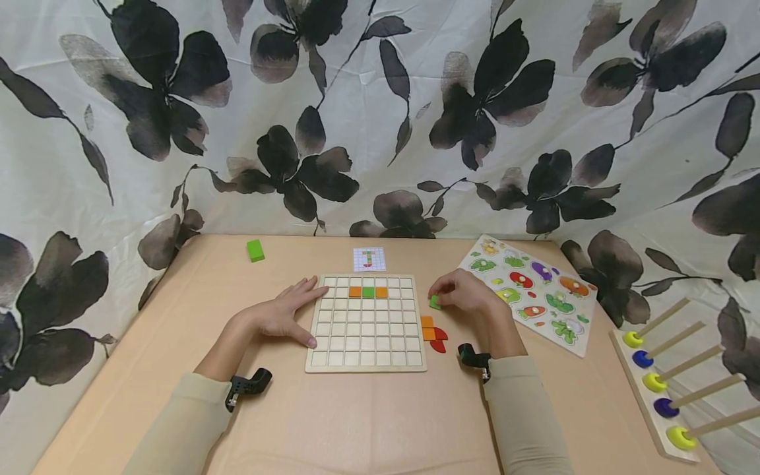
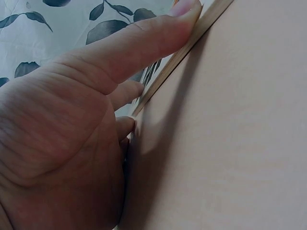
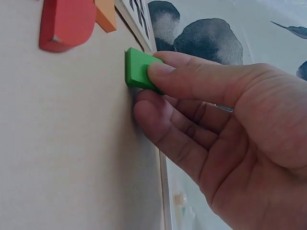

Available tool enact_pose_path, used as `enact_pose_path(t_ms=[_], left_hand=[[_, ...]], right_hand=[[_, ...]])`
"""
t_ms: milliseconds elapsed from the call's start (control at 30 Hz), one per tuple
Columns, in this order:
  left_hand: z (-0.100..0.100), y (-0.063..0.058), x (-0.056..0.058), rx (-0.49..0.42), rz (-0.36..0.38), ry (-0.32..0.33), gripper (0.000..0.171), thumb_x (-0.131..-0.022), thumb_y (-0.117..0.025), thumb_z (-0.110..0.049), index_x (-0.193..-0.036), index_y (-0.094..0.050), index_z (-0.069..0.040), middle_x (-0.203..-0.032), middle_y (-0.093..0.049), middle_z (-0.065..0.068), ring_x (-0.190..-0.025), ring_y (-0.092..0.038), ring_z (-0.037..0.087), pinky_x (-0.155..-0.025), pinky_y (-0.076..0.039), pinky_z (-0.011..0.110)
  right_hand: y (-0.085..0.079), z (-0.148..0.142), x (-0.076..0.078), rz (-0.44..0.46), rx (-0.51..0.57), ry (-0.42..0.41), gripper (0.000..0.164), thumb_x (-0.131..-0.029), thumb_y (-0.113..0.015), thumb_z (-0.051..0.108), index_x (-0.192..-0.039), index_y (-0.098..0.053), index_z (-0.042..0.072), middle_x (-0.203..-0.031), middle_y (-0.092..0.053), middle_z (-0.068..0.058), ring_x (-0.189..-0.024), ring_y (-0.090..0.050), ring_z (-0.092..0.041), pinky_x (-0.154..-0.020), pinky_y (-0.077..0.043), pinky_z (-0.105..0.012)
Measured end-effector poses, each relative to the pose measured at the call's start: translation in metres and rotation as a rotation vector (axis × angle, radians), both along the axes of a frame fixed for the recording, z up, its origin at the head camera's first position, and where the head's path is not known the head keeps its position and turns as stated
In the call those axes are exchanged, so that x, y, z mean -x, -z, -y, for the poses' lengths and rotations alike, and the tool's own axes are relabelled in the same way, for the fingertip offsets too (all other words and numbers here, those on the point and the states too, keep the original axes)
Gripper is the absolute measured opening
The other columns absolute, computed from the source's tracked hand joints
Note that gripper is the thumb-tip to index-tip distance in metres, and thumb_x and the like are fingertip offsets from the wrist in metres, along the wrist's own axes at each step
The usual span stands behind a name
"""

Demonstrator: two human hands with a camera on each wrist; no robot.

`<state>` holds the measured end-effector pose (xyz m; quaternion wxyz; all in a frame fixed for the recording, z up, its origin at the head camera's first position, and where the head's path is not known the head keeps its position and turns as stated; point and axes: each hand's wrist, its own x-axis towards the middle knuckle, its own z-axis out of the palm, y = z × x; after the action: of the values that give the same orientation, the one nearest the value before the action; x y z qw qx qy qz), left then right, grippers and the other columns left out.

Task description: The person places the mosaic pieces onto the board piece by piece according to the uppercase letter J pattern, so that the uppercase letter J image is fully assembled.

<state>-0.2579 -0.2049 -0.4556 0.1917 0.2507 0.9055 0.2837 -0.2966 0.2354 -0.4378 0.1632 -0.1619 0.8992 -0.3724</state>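
Note:
My right hand [image 1: 470,295] pinches a green square tile [image 3: 139,68] between thumb and fingers, close over the table just right of the gridded wooden board [image 1: 366,369]. On the board's left edge rests my left hand [image 1: 278,315], fingers spread and thumb against the rim. Near the top of the grid, a green tile [image 1: 368,291] sits between a left orange tile [image 1: 354,291] and a right orange tile [image 1: 381,292]. Beside the board's right edge lie orange pieces [image 1: 428,334] and red rounded pieces [image 1: 438,346]. Behind the board is a small pattern card [image 1: 369,259].
A green block [image 1: 255,251] lies at the back left. To the right is a white board with vegetable pictures [image 1: 552,326], partly behind my right hand. A rack of slanted pegs with yellow and blue rings [image 1: 655,382] stands at the far right. Floral cloth [image 1: 392,119] hangs behind the table.

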Motion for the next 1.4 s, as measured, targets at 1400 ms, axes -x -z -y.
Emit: enact_pose_path(t_ms=[1400], left_hand=[[0.001,0.003,0.001,0.005,0.000,0.001,0.123,-0.069,-0.092,-0.054,-0.167,-0.026,-0.019,-0.176,0.001,0.017,-0.162,0.007,0.041,-0.126,-0.004,0.069]], right_hand=[[-0.011,0.043,-0.006,-0.173,0.234,0.047,0.032,-0.095,-0.074,0.005,-0.127,-0.072,0.002,-0.106,-0.071,-0.009,-0.095,-0.060,-0.027,-0.080,-0.053,-0.023]])
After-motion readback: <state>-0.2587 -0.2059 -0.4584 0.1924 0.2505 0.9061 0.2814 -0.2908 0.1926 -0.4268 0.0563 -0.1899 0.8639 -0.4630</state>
